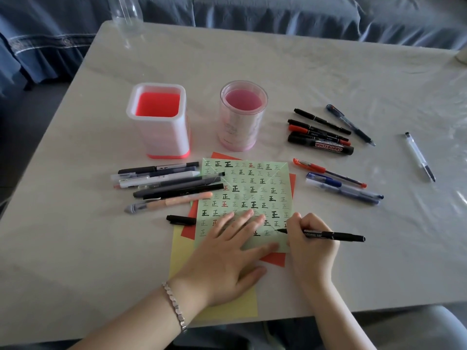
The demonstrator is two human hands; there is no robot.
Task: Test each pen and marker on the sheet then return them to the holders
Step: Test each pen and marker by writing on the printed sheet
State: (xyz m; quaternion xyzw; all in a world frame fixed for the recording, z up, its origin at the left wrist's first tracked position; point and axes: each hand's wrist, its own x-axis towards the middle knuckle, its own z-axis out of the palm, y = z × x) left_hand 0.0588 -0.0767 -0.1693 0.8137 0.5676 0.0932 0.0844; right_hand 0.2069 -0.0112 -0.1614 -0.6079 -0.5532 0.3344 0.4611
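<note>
A green sheet (249,188) covered in rows of written marks lies on red and yellow paper at the table's near middle. My left hand (227,258) presses flat on its lower part, fingers spread. My right hand (309,246) grips a thin black marker (333,234) with its tip touching the sheet's lower right area. The marker's black cap (180,220) lies left of the sheet. Behind the sheet stand a square white-and-red holder (159,120) and a round pink holder (242,114); no pens show inside either.
Several pens lie in a pile (164,185) left of the sheet. Black and red markers (321,137) lie at the right rear, red and blue pens (338,183) to the sheet's right, one clear pen (419,156) far right. A clear bottle (126,13) stands at the back left.
</note>
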